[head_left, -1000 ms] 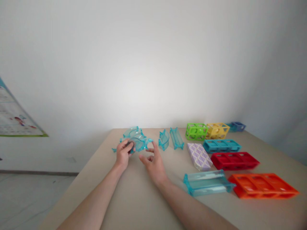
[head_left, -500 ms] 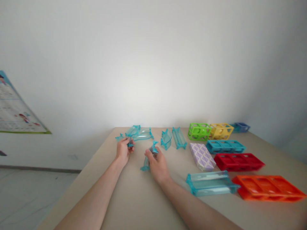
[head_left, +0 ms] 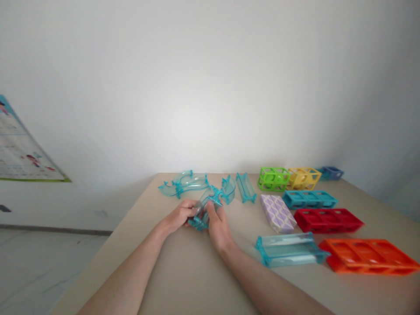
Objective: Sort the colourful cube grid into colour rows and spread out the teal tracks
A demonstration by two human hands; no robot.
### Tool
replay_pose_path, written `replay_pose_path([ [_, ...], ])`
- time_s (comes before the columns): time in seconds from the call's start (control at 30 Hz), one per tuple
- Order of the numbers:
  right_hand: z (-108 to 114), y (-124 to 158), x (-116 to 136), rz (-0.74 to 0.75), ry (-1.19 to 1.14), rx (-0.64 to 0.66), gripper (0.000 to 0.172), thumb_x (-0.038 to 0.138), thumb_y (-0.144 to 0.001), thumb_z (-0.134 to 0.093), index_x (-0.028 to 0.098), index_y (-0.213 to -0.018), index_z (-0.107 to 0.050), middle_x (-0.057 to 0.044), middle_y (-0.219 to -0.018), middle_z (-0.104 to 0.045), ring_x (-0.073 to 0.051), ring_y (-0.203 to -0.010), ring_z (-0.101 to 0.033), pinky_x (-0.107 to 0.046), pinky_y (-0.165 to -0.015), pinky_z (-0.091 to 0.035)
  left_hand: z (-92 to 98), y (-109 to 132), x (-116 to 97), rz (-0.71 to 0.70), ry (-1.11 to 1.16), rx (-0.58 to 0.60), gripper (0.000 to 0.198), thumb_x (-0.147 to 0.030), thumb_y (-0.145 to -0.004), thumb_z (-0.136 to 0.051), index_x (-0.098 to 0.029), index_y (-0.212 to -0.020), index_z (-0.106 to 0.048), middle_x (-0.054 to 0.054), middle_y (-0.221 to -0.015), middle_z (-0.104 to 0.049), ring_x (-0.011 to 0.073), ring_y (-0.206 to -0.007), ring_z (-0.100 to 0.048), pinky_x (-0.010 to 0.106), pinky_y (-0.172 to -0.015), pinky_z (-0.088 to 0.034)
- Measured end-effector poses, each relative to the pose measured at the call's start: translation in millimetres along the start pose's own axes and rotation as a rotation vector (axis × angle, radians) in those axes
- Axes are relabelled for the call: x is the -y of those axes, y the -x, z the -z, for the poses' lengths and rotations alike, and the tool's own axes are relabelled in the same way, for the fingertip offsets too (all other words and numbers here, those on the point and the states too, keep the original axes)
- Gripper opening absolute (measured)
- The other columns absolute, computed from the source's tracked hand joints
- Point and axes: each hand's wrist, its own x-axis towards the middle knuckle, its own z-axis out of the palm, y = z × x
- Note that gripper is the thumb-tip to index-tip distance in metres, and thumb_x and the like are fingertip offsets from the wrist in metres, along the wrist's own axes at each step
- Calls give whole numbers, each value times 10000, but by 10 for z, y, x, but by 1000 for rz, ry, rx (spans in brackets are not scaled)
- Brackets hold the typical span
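Between my two hands, low over the middle of the table, are clear teal track pieces [head_left: 202, 210] that overlap, so I cannot tell where one ends and the other begins. My left hand [head_left: 183, 214] is closed on their left side. On the right side, my right hand [head_left: 216, 218] grips them with its thumb on top. Behind my hands lie several curved clear teal pieces [head_left: 193, 181]. Just beyond my right hand are another curved piece [head_left: 228, 189] and a straight clear piece [head_left: 245, 188].
To the right stand a purple-white box [head_left: 278, 213], a long clear trough [head_left: 290, 250] and orange [head_left: 369, 256], red [head_left: 328, 220], teal [head_left: 310, 199], green [head_left: 274, 179], yellow [head_left: 303, 178] and blue [head_left: 333, 173] frames. The wall [head_left: 210, 87] rises behind the table [head_left: 183, 271].
My left hand has moved right with its piece, leaving the curved pieces at the back. Both hands are now close together, and the pieces they hold overlap.
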Motion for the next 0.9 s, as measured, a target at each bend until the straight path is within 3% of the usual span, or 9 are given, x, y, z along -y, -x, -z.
replay_pose_path([
  [0.13,-3,51,122,-3,85,63,417,478,-908,-446,214,-1216,-545,-69,-1122,-654,-229,-1053,-594,-397,-946,-428,-18,22,-48,-154,52,-138,386,-463,-739,-663,-197,-1017,-632,21,-764,-605,127,-593,-544,201,-492,-384],
  [0.23,-11,79,181,5,144,119,390,443,-898,-478,230,-1211,-571,-50,-1010,-673,-218,-932,-617,-390,-874,-465,-49,43,-113,-317,9,-147,606,-479,-698,-711,-222,-1225,-557,62,-945,-639,186,-789,-605,243,-648,-459],
  [0.3,-17,81,186,39,171,150,352,410,-895,-483,233,-1175,-601,-27,-875,-668,-195,-800,-607,-360,-796,-487,-61,45,-143,-365,-83,-132,612,-393,-653,-769,-204,-1202,-578,71,-991,-647,212,-880,-606,272,-753,-469],
  [0.4,-15,70,166,49,282,104,396,370,-855,-530,199,-1208,-586,-23,-794,-629,-176,-673,-561,-336,-702,-488,-53,25,-152,-382,-167,-266,445,-290,-655,-766,-189,-1063,-621,53,-944,-652,211,-895,-605,288,-798,-466],
  [0.5,7,65,158,132,461,-10,503,279,-788,-571,173,-1278,-535,-57,-878,-603,-212,-770,-564,-379,-766,-479,-28,4,-138,-412,-179,-353,475,-244,-674,-738,-202,-1118,-576,31,-893,-632,192,-881,-601,271,-777,-464],
  [0.6,39,80,187,324,651,-121,538,157,-761,-513,191,-1298,-517,-92,-974,-565,-265,-954,-525,-441,-875,-428,-12,-7,-97,-409,-257,-326,569,-216,-660,-742,-214,-1191,-538,27,-901,-618,174,-852,-599,256,-750,-462],
  [0.73,54,129,280,434,910,-203,642,39,-687,-477,165,-1316,-497,-147,-1083,-540,-304,-983,-473,-470,-820,-393,-1,-26,14,-327,-455,-301,427,-234,-635,-748,-183,-1027,-586,51,-932,-641,174,-776,-605,279,-709,-474],
  [0.83,44,184,370,499,945,-147,649,14,-652,-468,164,-1281,-522,-160,-1127,-523,-308,-991,-457,-474,-806,-382,5,-36,48,-317,-614,-236,394,-247,-608,-756,-186,-974,-625,64,-952,-663,216,-821,-604,321,-733,-476],
  [0.9,34,229,418,582,843,-25,564,30,-663,-465,165,-1201,-571,-143,-1110,-521,-286,-998,-463,-451,-824,-395,-4,-31,21,-388,-653,-162,305,-214,-613,-735,-195,-910,-667,64,-938,-679,247,-886,-595,350,-812,-458],
])
